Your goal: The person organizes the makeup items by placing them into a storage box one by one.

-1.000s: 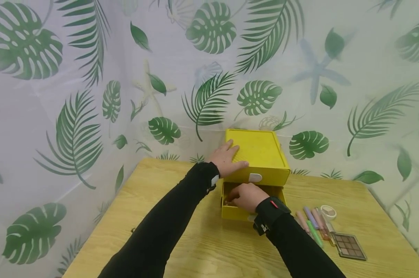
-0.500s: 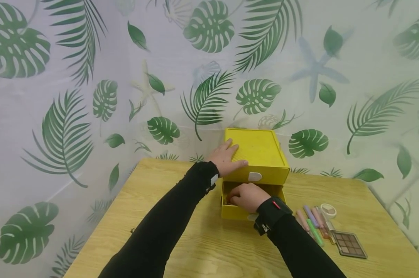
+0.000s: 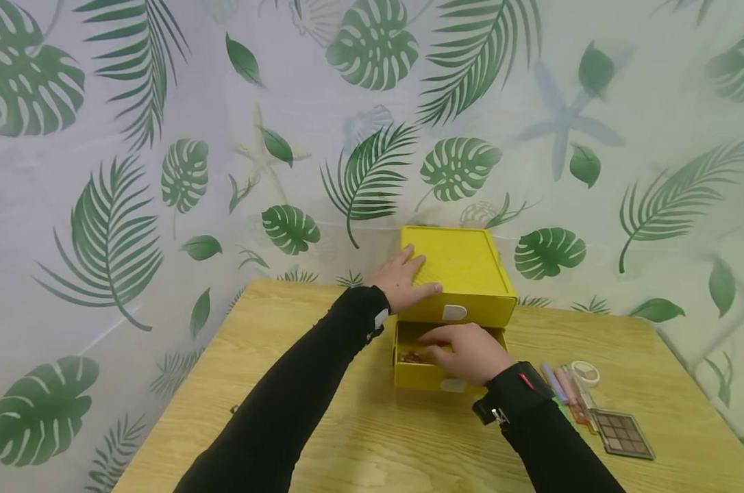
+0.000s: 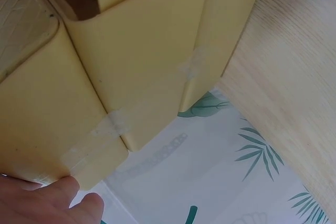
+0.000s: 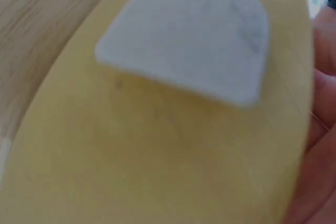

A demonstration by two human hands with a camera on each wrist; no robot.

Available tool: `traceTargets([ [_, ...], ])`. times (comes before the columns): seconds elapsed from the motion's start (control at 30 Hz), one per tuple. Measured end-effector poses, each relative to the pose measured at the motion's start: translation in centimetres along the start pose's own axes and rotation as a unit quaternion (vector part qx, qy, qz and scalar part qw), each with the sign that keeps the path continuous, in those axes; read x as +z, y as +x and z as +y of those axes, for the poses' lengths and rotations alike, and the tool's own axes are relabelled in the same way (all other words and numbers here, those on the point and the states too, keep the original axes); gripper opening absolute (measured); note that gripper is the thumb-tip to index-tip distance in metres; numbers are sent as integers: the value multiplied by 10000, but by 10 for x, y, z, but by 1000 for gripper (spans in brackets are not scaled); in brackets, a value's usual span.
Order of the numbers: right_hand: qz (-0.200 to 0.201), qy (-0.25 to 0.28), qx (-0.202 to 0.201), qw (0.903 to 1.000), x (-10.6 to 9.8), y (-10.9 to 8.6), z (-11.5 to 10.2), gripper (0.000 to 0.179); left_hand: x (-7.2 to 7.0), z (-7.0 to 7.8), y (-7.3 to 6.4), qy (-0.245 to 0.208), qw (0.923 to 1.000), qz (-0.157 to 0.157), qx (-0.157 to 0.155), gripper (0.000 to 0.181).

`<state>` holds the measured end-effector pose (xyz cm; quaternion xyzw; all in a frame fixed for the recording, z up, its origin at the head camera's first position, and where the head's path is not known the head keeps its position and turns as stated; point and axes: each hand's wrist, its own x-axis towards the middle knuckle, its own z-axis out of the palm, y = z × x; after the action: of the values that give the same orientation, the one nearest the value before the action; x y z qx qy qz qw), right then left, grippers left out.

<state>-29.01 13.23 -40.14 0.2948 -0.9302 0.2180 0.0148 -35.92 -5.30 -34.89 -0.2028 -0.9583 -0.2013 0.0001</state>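
A yellow two-tier drawer box point(image 3: 461, 263) stands at the back of the table, its lower drawer point(image 3: 418, 376) pulled out. My left hand point(image 3: 399, 282) rests on the top left edge of the box with fingers spread; in the left wrist view its fingertips lie along the box's side point(image 4: 142, 61). Inside the drawer, my right hand point(image 3: 470, 352) reaches over the front wall, thumb and fingers apart. Small reddish-brown pieces point(image 3: 411, 357) lie in the drawer's left front corner, just left of the fingers. A white tab point(image 5: 189, 40) on the drawer front fills the right wrist view.
Right of the box lie a lilac tube point(image 3: 555, 383), a pink tube point(image 3: 567, 385), a round white compact point(image 3: 585, 372) and an eyeshadow palette point(image 3: 623, 434). The right sleeve covers part of this group. Leaf-patterned cloth point(image 3: 372, 185) hangs behind the table point(image 3: 323, 438).
My right hand has moved right within the drawer, off the left corner, and the reddish-brown pieces there now show more plainly. The left hand has stayed on the box.
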Motion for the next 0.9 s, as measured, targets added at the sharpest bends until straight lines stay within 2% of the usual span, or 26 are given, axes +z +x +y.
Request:
traceTargets([
  [0.2,459,31,-213,9987,-17,-27,11,23,1,1,1,-32,10000,35,-19,77],
  [0.4,828,183,200,9962,-34,-66,33,22,3,1,1,-172,9998,23,-52,78],
  [0.57,1320,82,672,9889,-47,-95,68,28,4,1,2,-356,9991,2,-235,80],
  [0.73,1579,-174,1261,9792,-53,-115,110,32,4,1,3,-435,9986,3,-305,81],
  [0.9,1467,-547,1693,9731,-48,-125,156,33,2,1,2,-326,9992,5,-218,80],
])
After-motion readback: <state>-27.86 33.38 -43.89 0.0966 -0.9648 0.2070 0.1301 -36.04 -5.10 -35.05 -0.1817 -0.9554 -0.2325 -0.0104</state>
